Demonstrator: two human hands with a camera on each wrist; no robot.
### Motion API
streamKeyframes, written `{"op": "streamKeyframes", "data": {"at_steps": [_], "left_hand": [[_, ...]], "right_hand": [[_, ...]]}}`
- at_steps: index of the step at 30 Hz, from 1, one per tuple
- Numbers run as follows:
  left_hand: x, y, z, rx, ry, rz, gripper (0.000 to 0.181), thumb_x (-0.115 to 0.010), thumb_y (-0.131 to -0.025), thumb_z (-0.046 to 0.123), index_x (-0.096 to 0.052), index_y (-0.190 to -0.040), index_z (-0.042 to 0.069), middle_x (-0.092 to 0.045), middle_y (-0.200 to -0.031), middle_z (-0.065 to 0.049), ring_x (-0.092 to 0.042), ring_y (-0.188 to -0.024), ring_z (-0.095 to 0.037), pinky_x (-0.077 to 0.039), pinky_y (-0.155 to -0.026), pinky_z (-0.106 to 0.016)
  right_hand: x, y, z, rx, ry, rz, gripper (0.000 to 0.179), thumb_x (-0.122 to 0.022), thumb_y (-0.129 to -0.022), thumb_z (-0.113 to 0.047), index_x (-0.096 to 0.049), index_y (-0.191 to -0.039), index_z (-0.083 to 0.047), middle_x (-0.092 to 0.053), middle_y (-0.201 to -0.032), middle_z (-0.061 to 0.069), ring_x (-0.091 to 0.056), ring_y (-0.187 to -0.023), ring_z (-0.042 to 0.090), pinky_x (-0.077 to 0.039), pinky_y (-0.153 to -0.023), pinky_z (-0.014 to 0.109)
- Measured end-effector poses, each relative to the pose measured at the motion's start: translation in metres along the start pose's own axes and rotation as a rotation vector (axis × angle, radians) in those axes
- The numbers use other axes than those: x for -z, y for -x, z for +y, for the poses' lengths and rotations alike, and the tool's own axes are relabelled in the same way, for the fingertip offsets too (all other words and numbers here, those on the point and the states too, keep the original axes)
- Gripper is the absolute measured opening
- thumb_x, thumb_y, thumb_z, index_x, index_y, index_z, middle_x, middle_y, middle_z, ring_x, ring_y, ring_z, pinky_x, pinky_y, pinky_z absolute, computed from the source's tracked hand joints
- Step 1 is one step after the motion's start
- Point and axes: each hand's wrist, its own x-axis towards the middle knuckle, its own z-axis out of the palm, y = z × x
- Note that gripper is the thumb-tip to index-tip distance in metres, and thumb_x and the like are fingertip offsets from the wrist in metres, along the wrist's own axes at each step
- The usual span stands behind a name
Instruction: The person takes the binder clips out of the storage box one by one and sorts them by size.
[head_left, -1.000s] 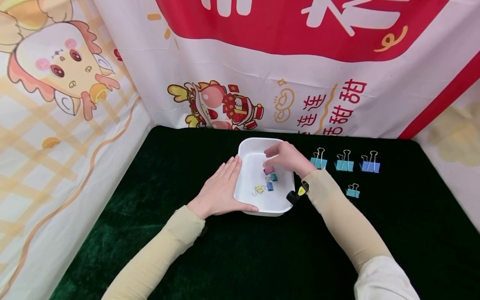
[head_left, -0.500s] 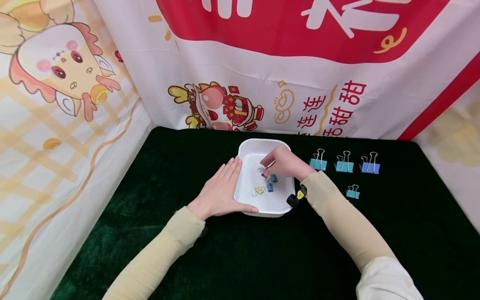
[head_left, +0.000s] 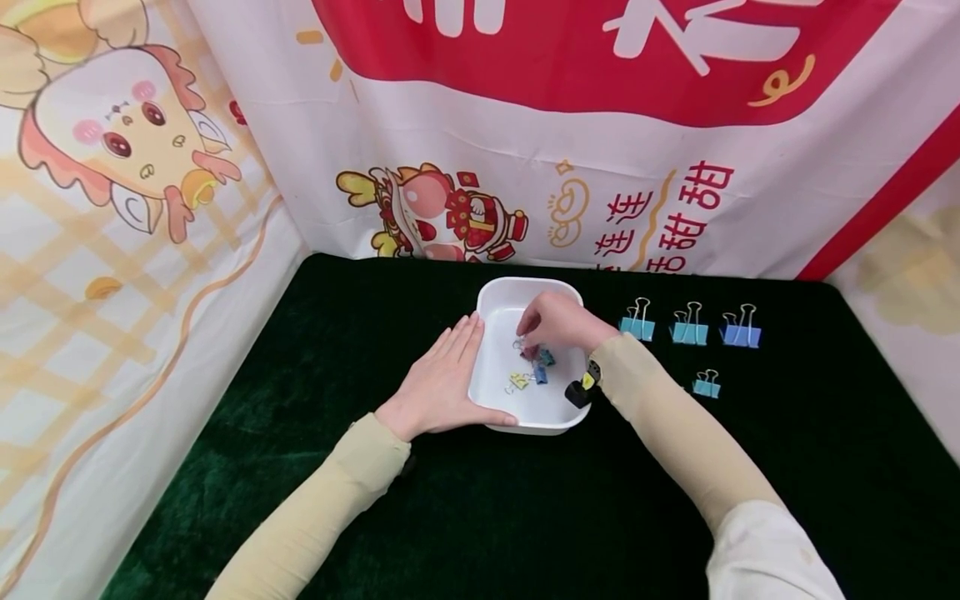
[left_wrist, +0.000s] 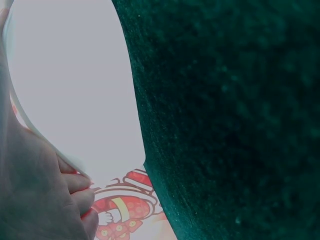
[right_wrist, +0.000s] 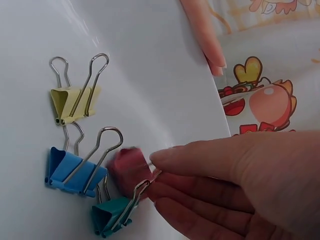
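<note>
A white plastic tray (head_left: 555, 411) stands on the dark green cloth. My left hand (head_left: 435, 390) lies along its left side with straight fingers, the thumb at the near rim. Inside the tray, my right hand (head_left: 562, 323) pinches the wire handle of a dark pink binder clip (right_wrist: 129, 170) between thumb and fingers; the clip is blurred in the right wrist view. Close beside it lie a teal binder clip (right_wrist: 111, 215), a blue binder clip (right_wrist: 75, 172) and a pale yellow binder clip (right_wrist: 75, 103). The fingers partly cover the pink clip in the head view.
Right of the tray, two larger teal binder clips (head_left: 689, 332) and a blue-violet one (head_left: 741, 335) stand in a row. A smaller teal clip (head_left: 707, 388) sits nearer. A printed curtain (head_left: 465, 125) hangs behind the cloth-covered table (head_left: 525, 517).
My right hand has lowered into the tray, and its fingers have closed on the pink binder clip's handle. The left hand has stayed against the tray.
</note>
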Motion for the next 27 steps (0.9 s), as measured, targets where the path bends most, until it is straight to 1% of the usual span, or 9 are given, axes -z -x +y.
{"op": "streamKeyframes", "data": {"at_steps": [4, 7, 11, 14, 19, 21, 27], "left_hand": [[0.001, 0.000, 0.001, 0.003, -0.003, -0.007, 0.141, -0.045, -0.066, 0.101, -0.003, -0.164, 0.009, 0.001, -0.170, -0.005, 0.000, -0.154, -0.018, -0.005, -0.123, -0.038], [0.001, 0.000, 0.002, 0.004, -0.005, -0.012, 0.141, -0.042, -0.065, 0.102, -0.002, -0.164, 0.009, 0.001, -0.170, -0.005, 0.001, -0.154, -0.018, -0.004, -0.123, -0.038], [0.001, 0.000, 0.002, 0.000, 0.001, -0.004, 0.141, -0.046, -0.066, 0.100, -0.003, -0.164, 0.008, 0.001, -0.170, -0.005, 0.000, -0.155, -0.019, -0.004, -0.123, -0.038], [0.001, 0.000, 0.002, 0.001, 0.003, -0.001, 0.141, -0.048, -0.066, 0.100, -0.004, -0.164, 0.008, 0.000, -0.170, -0.006, 0.000, -0.155, -0.019, -0.005, -0.123, -0.039], [0.002, 0.000, 0.003, 0.004, 0.001, 0.001, 0.143, -0.042, -0.064, 0.103, -0.005, -0.164, 0.007, 0.000, -0.170, -0.006, 0.000, -0.155, -0.019, -0.004, -0.123, -0.038], [0.001, 0.000, 0.002, 0.002, -0.002, 0.006, 0.144, -0.040, -0.063, 0.103, -0.006, -0.164, 0.007, -0.001, -0.170, -0.006, -0.001, -0.155, -0.019, -0.004, -0.123, -0.038], [0.001, 0.001, 0.002, 0.003, -0.006, 0.001, 0.143, -0.039, -0.064, 0.103, -0.003, -0.164, 0.008, 0.000, -0.170, -0.006, 0.000, -0.155, -0.019, -0.003, -0.123, -0.037]], "right_hand": [[-0.001, -0.002, -0.001, -0.010, -0.013, -0.019, 0.009, -0.083, -0.087, -0.014, -0.081, -0.094, -0.009, -0.074, -0.079, -0.002, -0.071, -0.077, 0.014, -0.056, -0.085, 0.035], [-0.002, -0.002, -0.002, -0.016, -0.023, -0.030, 0.008, -0.085, -0.086, -0.017, -0.081, -0.090, -0.012, -0.075, -0.079, -0.003, -0.071, -0.077, 0.014, -0.055, -0.084, 0.035], [-0.001, 0.000, -0.004, 0.002, -0.032, -0.035, 0.007, -0.086, -0.086, -0.020, -0.081, -0.087, -0.014, -0.075, -0.079, -0.003, -0.070, -0.079, 0.015, -0.055, -0.081, 0.033], [0.001, 0.004, -0.005, 0.021, -0.032, -0.027, 0.008, -0.085, -0.086, -0.020, -0.081, -0.086, -0.013, -0.075, -0.080, -0.002, -0.068, -0.079, 0.016, -0.055, -0.079, 0.034], [0.004, 0.010, -0.006, 0.029, -0.021, 0.003, 0.010, -0.086, -0.085, -0.023, -0.082, -0.084, -0.014, -0.075, -0.082, -0.005, -0.064, -0.085, 0.017, -0.052, -0.085, 0.035], [0.005, 0.012, -0.006, 0.029, -0.027, 0.005, 0.011, -0.086, -0.085, -0.023, -0.081, -0.083, -0.014, -0.074, -0.082, -0.006, -0.063, -0.085, 0.017, -0.051, -0.086, 0.035], [0.007, 0.018, -0.005, 0.059, -0.046, 0.031, 0.014, -0.085, -0.087, -0.024, -0.078, -0.079, -0.014, -0.073, -0.076, -0.004, -0.066, -0.076, 0.017, -0.055, -0.079, 0.034]]}}
